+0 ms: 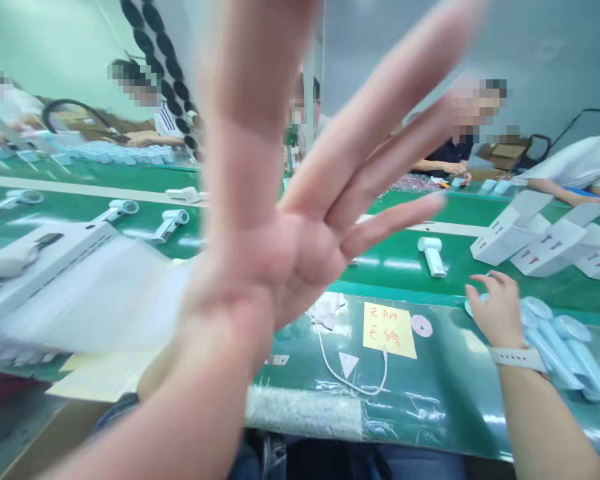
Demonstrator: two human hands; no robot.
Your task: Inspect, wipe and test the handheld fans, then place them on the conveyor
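Note:
My left hand [290, 220] is raised close to the camera, blurred, palm open and fingers spread wide, holding nothing; it blocks the middle of the view. My right hand [497, 307], with a white watch band on the wrist, rests at the left end of a pile of pale blue wrapped hand fans [565, 347] on the green bench. Its fingers curl loosely over one fan head; whether they grip it is hidden. A white cable [353, 380] and a yellow handwritten note [389, 330] lie between the two hands.
A green conveyor belt [400, 267] carries white hand fans [433, 255] [170, 223] and white boxes [515, 233]. A white box with clear bags [55, 267] sits at my left. Several co-workers sit across the belt [450, 157].

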